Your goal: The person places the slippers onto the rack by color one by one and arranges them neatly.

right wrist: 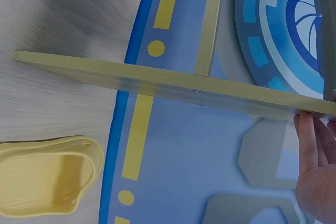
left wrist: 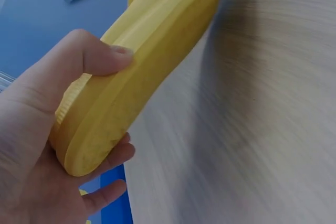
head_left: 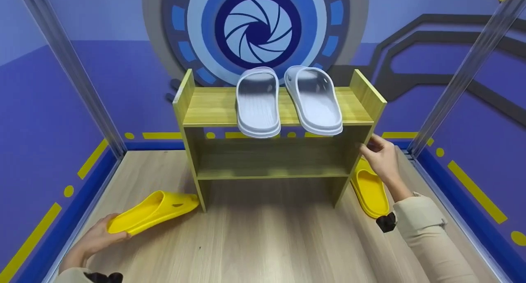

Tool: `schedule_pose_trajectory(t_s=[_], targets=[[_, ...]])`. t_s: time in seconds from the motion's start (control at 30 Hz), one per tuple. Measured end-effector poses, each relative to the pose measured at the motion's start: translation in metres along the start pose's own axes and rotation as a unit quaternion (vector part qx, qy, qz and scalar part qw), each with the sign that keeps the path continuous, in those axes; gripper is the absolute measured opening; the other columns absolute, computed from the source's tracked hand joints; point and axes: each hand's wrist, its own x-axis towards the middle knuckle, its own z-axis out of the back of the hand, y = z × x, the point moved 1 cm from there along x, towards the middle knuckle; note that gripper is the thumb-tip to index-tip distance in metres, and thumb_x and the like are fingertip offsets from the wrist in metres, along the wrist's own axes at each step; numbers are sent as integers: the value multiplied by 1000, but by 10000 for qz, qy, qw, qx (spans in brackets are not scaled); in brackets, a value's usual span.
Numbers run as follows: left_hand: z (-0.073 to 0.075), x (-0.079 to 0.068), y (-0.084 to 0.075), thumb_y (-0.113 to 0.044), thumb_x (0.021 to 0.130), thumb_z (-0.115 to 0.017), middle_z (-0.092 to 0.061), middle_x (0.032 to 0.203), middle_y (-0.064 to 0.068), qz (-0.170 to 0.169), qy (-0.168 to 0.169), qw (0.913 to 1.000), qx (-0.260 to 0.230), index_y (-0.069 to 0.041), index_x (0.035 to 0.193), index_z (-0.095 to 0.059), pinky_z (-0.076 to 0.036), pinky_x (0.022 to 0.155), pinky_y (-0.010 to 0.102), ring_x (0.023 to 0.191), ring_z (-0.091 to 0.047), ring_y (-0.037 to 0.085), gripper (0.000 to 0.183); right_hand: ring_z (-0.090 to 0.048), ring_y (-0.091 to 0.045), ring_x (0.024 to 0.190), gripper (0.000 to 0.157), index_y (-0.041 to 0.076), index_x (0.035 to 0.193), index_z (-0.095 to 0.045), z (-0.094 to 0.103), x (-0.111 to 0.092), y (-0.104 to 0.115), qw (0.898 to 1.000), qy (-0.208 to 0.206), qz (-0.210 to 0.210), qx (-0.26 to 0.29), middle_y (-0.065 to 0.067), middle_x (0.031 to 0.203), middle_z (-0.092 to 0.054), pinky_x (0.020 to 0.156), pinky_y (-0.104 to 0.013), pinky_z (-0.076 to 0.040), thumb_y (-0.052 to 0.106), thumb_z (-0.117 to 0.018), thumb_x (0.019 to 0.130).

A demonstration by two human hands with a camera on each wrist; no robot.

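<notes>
Left hand [head_left: 96, 235]: fingers grasping a yellow clog [head_left: 155, 214] by the heel, toward the desk's [head_left: 267, 242] left edge. Clog tilted, toe aimed at the rack's [head_left: 271, 157] left panel; can't tell if touching. Right hand [head_left: 382, 159]: fingers pinching the rack's right panel near its front edge. Second clog [head_left: 372, 192], also yellow, flat between that panel and the desk's right edge. Gray pair [head_left: 258, 106] on top shelf, heels over front edge.
</notes>
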Motion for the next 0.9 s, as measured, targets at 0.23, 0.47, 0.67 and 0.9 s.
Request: schedule_pose_trajectory(t_s=[0.23,0.47,0.67,0.9], targets=[[10,-8,-3,-33,80,-61,-47,95,10,63,611,9980,-126,13,128,-25,-31,72,39,85,-42,24,75,-58,-13,76,33,2,111,-60,0,1,1,9999,-83,54,15,-14,95,-62,67,-17,-45,17,-62,83],[11,-13,-11,-31,81,-59,-46,91,8,-3,1082,9940,-173,14,127,-27,-30,74,44,84,-42,23,72,-57,-12,76,34,2,113,-59,1,1,2,9999,-86,13,64,-15,96,-61,67,-16,-45,18,-61,83],[1,-8,-19,-28,79,-60,-45,91,8,-244,1299,9909,-261,13,129,-25,-29,75,43,86,-41,23,74,-58,-11,77,34,3,114,-58,0,1,2,10000,-59,-21,66,-15,98,-61,67,-17,-45,16,-62,83],[-14,-3,-36,-29,76,-64,-44,94,8,-472,1256,9908,-182,10,131,-24,-29,77,43,88,-40,23,79,-58,-12,76,31,-3,111,-59,0,-4,23,9999,-96,40,12,-19,96,-61,66,-15,-44,8,-61,82]])
